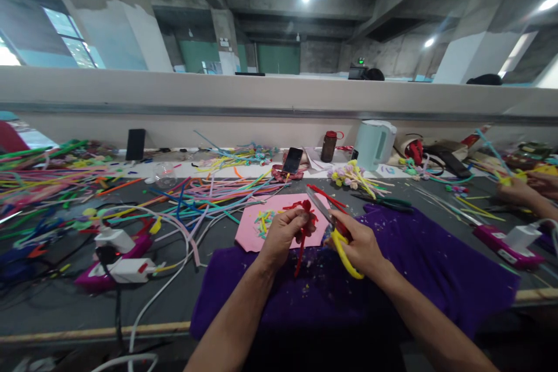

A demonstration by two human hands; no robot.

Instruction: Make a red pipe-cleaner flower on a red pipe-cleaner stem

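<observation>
Red pipe cleaner (304,226) is pinched between the fingers of the left hand (282,235), its twisted top held up over the pink sheet (257,226) and its tail hanging down toward the purple cloth (392,256). Yellow-handled scissors (337,231) are gripped in the right hand (358,245), fingers closed through the loops, with the blades raised just beside the red piece; whether the blades are parted cannot be told. The red shape looks partly formed, and trimming appears to be under way: small cut scraps are scattered on the cloth, while a large stock of uncut stems (209,189) is spread over the table (52,302), so much seems left. A small heap of coloured bits (263,221) lies on the pink sheet. A bottle (329,146) and a pale kettle (374,143) are set at the back; their contents cannot be seen. Another person's hands (529,189) are seen at the far right.
</observation>
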